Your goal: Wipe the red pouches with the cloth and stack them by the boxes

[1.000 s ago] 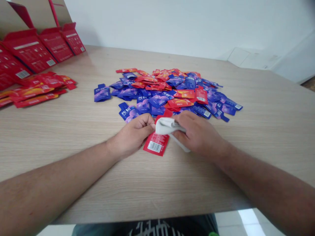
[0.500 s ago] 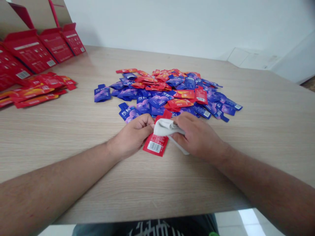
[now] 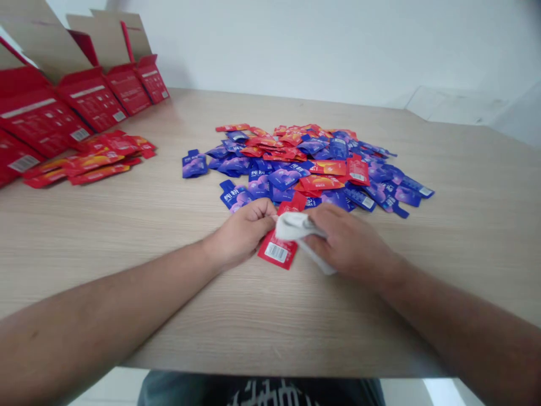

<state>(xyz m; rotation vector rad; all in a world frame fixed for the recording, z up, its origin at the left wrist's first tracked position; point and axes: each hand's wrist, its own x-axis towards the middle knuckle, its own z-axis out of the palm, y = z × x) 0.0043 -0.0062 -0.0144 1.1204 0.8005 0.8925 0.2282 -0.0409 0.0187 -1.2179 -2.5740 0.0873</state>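
Observation:
My left hand [image 3: 249, 231] is closed on the left edge of a red sachet [image 3: 278, 251], which lies barcode side up close to the pile. A folded white cloth [image 3: 291, 226] is gripped in my right hand [image 3: 342, 242] and rests over the middle of that sachet, hiding part of its print. Just beyond both hands spreads a heap of blue sachets [image 3: 285, 176] and red-orange sachets [image 3: 327, 167], overlapping one another. The fingertips of my right hand are partly covered by the cloth.
At the left stand several open red cardboard boxes [image 3: 87, 96] with raised flaps. In front of them lies a smaller stack of red-orange sachets [image 3: 99, 160]. A white wall [image 3: 296, 51] closes off the far side of the wooden table [image 3: 236, 321].
The whole view has shifted, so the table things appear further right and more of the boxes shows. Both hands keep their hold on the sachet and cloth; the cloth has moved only slightly.

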